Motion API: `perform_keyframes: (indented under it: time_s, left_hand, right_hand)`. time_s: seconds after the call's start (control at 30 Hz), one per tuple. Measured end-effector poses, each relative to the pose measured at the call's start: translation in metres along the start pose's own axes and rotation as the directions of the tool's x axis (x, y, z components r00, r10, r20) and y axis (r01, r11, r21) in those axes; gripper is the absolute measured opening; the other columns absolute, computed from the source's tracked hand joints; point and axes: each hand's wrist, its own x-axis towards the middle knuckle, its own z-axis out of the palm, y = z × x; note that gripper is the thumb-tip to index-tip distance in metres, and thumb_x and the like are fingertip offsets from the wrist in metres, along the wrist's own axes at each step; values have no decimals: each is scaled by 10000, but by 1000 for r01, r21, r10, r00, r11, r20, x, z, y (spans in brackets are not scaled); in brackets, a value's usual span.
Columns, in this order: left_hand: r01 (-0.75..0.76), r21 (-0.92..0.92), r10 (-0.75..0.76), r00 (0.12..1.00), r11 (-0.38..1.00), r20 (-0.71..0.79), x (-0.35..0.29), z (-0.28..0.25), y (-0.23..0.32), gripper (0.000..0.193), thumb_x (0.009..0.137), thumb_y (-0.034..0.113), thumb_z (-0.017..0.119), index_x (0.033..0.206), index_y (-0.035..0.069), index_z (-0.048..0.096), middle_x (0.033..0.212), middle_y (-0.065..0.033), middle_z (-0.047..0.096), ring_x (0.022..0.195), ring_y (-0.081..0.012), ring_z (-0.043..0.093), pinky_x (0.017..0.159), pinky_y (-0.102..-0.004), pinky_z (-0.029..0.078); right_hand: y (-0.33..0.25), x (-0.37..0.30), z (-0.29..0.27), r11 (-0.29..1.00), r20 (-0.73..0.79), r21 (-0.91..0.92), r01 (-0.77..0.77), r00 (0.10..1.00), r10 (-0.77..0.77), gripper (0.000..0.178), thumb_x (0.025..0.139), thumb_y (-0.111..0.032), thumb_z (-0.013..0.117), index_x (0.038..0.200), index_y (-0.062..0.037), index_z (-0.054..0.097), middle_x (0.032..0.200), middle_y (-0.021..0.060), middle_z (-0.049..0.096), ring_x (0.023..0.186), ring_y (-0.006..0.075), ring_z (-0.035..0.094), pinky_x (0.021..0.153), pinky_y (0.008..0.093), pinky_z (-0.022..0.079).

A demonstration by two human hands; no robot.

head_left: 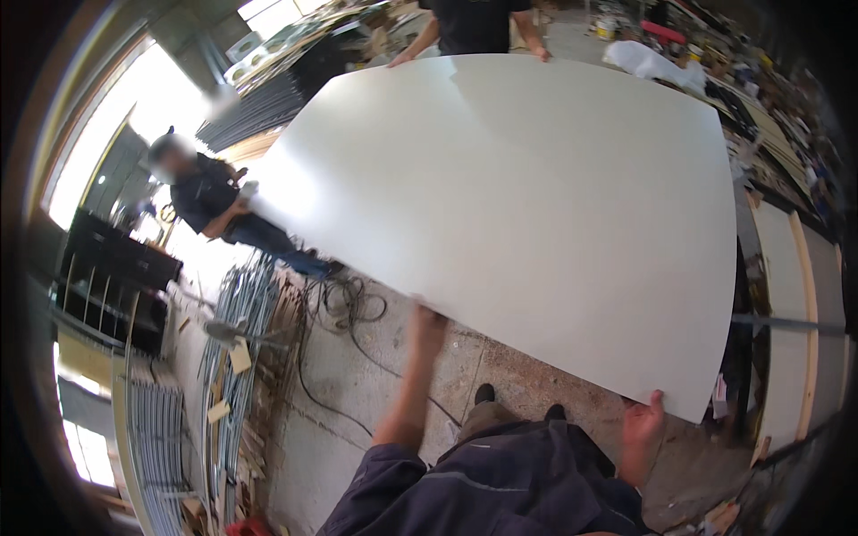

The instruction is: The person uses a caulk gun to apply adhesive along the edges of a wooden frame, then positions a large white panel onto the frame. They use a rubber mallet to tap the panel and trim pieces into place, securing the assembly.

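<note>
The panel (536, 205) lies ahead of both hands, above the floor (308, 464), long axis left to right. Right hand's (642, 420) fingers grip its near edge by the corner; left hand's (427, 332) closure is unclear.

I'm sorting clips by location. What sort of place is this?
Probably a workshop or fabrication shop: a large pale panel is held at its edges, bundles of long metal-looking strips are at the left, and cluttered materials fill the upper right.
</note>
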Motion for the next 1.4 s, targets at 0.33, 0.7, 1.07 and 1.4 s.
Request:
perform_keyframes:
  time_s: [0.33,0.7,1.07,1.4]
  left_hand:
    - [-80,302,122,985,950,-125,268,-228,268,705,1035,582,457,1503,55,459,1517,-152,492,1366,-333,472,1148,-540,373]
    - [-9,561,163,961,828,-225,88,-199,190,688,1040,535,472,1498,22,450,1501,-167,499,1343,-327,488,1136,-514,385]
    - [181,612,66,931,770,-358,-176,-229,129,672,1046,488,486,1493,-11,440,1485,-182,506,1319,-320,504,1125,-488,397]
    - [229,641,0,942,733,-336,-256,-221,105,658,1050,446,500,1489,-40,432,1471,-195,512,1298,-315,518,1115,-464,408]
  right_hand:
    - [-36,-54,7,956,-284,4,295,916,-282,454,1012,-248,627,1413,-59,532,1355,62,622,1259,233,577,1093,403,428]
    - [-40,-102,14,952,-365,53,301,893,-262,492,1018,-265,608,1413,10,505,1388,105,604,1287,248,554,1116,407,406]
    - [-14,-105,-5,993,-312,24,116,945,-103,487,1036,-253,593,1436,-2,472,1377,109,592,1255,275,583,1097,442,461]
    - [-69,-159,-70,971,-451,-8,240,865,-218,573,1019,-291,634,1466,10,441,1448,134,539,1325,288,527,1109,444,431]
